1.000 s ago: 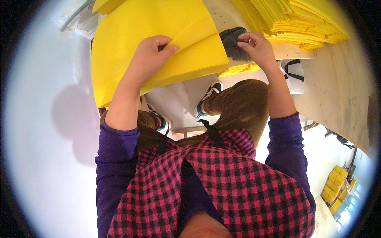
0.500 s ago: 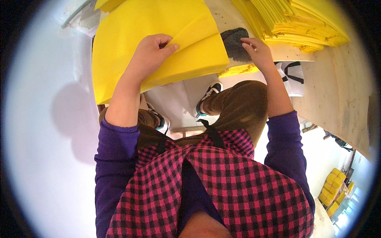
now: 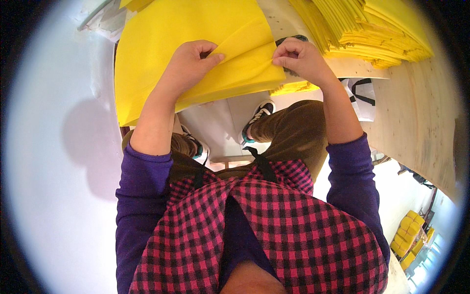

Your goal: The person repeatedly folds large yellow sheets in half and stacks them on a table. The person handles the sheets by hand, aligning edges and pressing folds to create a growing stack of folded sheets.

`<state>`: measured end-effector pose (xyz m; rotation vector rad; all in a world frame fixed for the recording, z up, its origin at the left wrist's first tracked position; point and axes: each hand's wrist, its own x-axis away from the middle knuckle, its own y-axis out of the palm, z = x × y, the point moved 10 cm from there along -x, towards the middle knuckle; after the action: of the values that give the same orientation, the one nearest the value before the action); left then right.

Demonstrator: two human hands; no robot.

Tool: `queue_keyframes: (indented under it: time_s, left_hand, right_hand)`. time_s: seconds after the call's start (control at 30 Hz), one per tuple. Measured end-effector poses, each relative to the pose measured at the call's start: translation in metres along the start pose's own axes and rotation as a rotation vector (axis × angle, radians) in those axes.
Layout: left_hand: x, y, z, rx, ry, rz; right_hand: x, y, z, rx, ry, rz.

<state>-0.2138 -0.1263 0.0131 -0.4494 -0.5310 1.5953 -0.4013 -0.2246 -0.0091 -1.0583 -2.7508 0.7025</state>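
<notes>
A stack of large yellow fabric sheets point(image 3: 161, 54) lies in front of me, its near edge hanging toward my knees. My left hand point(image 3: 192, 64) pinches the raised edge of the top yellow sheet between thumb and fingers. At the right end of the same stack, my right hand point(image 3: 298, 56) has its thumb and fingertips closed on the sheet's edge. Behind the right hand sits a dark grey cloth bundle point(image 3: 293, 40), mostly covered by that hand.
More folded yellow sheets point(image 3: 377, 36) are piled at the far right on a wooden table point(image 3: 416, 112). Under the table edge hangs a white bag with black handles point(image 3: 361, 98). Yellow bundles point(image 3: 407, 232) stand at the lower right. A pale wall point(image 3: 54, 147) is on the left.
My right hand has moved left from beside the dark cloth to the yellow sheet's right edge and closed on it. My left hand keeps its pinch, barely shifted.
</notes>
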Motion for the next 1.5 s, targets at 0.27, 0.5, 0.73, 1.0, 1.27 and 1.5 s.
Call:
queue_keyframes:
  time_s: [0.27, 0.5, 0.73, 1.0, 1.27, 1.5]
  left_hand:
    - [-0.001, 0.000, 0.003, -0.005, 0.010, -0.002]
    - [-0.001, 0.002, 0.003, -0.003, -0.017, -0.013]
    - [0.001, 0.004, 0.002, 0.067, -0.007, -0.017]
    - [0.000, 0.007, 0.000, 0.035, -0.008, -0.081]
    - [0.001, 0.006, 0.004, 0.029, 0.014, -0.059]
    - [0.002, 0.006, 0.002, 0.047, -0.002, -0.062]
  right_hand:
    - [-0.009, -0.006, -0.011, 0.104, 0.011, -0.068]
    - [-0.019, -0.014, -0.024, 0.167, -0.054, -0.040]
    - [-0.028, -0.013, -0.030, 0.129, -0.096, -0.046]
    - [-0.029, -0.012, -0.031, 0.128, -0.077, -0.051]
    - [-0.027, -0.012, -0.033, 0.121, -0.090, -0.061]
    - [-0.028, -0.011, -0.033, 0.126, -0.105, -0.067]
